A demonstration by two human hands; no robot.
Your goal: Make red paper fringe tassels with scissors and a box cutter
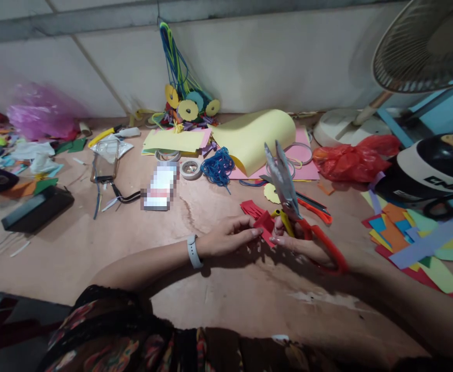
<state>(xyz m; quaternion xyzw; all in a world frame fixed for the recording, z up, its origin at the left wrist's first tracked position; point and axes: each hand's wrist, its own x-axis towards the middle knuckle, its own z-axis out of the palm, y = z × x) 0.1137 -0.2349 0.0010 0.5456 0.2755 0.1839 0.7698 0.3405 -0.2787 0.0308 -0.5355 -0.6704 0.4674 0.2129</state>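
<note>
My left hand (pixel 230 236), with a pale watch band at the wrist, is closed on a small piece of red paper (pixel 265 225) above the table. The fingertips of my right hand (pixel 304 248) meet the same paper from the other side. Red-handled scissors (pixel 283 188) hang around my right hand, their blades slightly parted and pointing up and away. Just beyond the fingers are more red paper strips (pixel 251 207). A yellow-handled item (pixel 287 223) shows partly behind my right hand; its kind is unclear.
Blue cord (pixel 219 166), a tape roll (pixel 191 169) and a phone (pixel 161 187) lie beyond my left hand. Yellow sheet (pixel 255 134) curls at the back. Coloured paper scraps (pixel 416 232), a red bag (pixel 354 157), a black-and-white container (pixel 424 168) and a fan (pixel 424 46) stand right.
</note>
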